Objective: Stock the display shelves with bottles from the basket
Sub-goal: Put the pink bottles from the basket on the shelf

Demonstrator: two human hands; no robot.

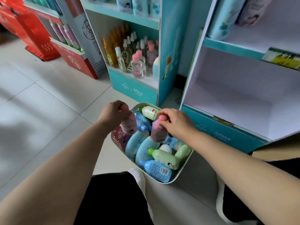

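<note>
A pale basket (183,173) on the floor holds several blue, green and pink bottles. My left hand (113,113) grips the cap of a pink bottle (129,125) over the basket's left side. My right hand (177,121) pinches the cap of a second pink bottle (159,132) over the basket's middle. Both bottles hang upright, their bases among the other bottles. To the right stands a teal and white display shelf (235,101) whose low compartment is bare.
A second teal display (134,88) behind the basket carries small clear, orange and pink-capped bottles. Red displays (71,60) stand at the left. Grey tiled floor spreads to the left. My dark trousers and white shoe (138,175) lie just in front of the basket.
</note>
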